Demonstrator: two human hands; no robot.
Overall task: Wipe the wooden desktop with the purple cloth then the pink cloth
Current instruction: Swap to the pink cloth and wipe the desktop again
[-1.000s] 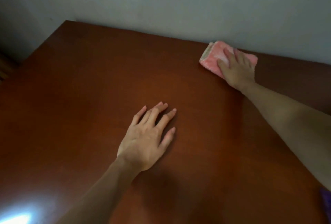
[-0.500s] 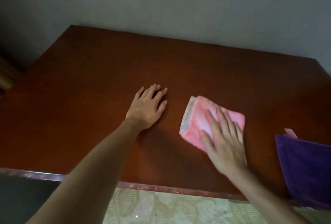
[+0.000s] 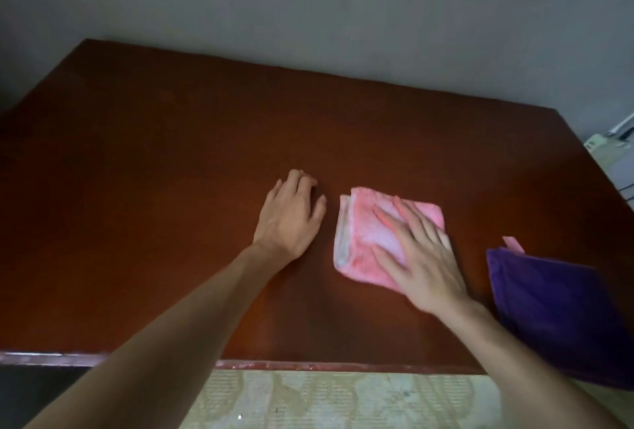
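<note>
Right hand lies flat, fingers spread, pressing the folded pink cloth mid-desk; left hand rests open on the desktop just left of it. Wiping right could bump the purple cloth, overhanging the near right edge, and knock it off.
</note>
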